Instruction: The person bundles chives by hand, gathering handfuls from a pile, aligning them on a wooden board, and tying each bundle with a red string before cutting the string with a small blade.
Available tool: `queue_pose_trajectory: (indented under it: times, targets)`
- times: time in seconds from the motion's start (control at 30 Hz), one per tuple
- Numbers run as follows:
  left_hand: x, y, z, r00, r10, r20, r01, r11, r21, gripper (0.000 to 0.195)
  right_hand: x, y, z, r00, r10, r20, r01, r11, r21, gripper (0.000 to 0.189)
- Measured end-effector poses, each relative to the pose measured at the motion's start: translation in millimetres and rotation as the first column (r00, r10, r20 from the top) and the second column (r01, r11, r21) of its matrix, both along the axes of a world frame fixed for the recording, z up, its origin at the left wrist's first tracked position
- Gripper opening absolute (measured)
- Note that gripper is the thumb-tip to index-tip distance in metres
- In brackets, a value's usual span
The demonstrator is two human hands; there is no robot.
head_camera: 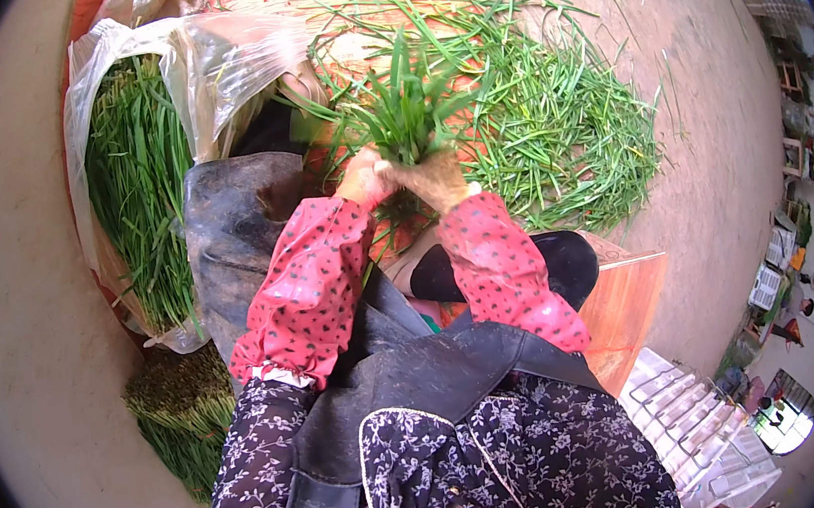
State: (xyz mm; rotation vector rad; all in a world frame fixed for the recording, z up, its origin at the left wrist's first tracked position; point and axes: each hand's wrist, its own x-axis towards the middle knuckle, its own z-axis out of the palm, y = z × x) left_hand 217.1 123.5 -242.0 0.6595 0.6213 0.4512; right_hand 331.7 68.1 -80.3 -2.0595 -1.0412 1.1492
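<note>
In front of me my left hand (366, 179) and my right hand (436, 179) meet around the base of a bunch of green chives (402, 115). Both hands grip it, and its leaf tips fan out away from me. The right hand and some leaf ends are blurred by motion. Beyond and to the right spreads a loose heap of chive leaves (558, 124). On the left, long chives (143, 186) lie packed in a clear plastic bag (219, 57). The lower ends of the held bunch are hidden by my hands.
A dark apron (246, 227) covers my lap. Close by on my right is a wooden board (628, 311), with white plastic crates (688, 410) behind it. More bundled chives (183, 400) lie at lower left. People and stacked goods appear along the far right rim.
</note>
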Motion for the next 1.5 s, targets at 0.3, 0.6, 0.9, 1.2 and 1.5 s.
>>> queue_pose_trajectory:
  times: [0.3, 0.6, 0.9, 1.2, 1.5]
  targets:
    - [-27, 16, 125, 0.781, 0.151, -0.606, 0.213, 0.848, 0.485, 0.056, 25, 16, -41, 0.906, -0.363, -0.219, 0.403, 0.897, 0.181, 0.039]
    - [-43, -67, 150, 0.958, -0.278, -0.075, 0.173, 0.764, -0.622, 0.079, 15, -14, -66, 0.820, -0.448, -0.356, 0.521, 0.841, 0.144, 0.062]
    - [-77, -78, 221, 0.650, 0.538, 0.537, 0.550, 0.156, -0.821, 0.059, -79, -88, 78, 0.852, 0.101, 0.514, -0.477, 0.554, 0.682, 0.037]
    - [-129, -101, 259, 0.976, -0.143, -0.163, 0.049, 0.878, -0.476, 0.025, -23, -120, 110, 0.969, -0.012, 0.247, -0.181, 0.643, 0.744, 0.040]
    - [-217, -80, 310, 0.748, -0.499, -0.437, 0.377, 0.862, -0.339, 0.037, -22, -51, 1, 0.978, -0.184, -0.098, 0.209, 0.839, 0.503, 0.063]
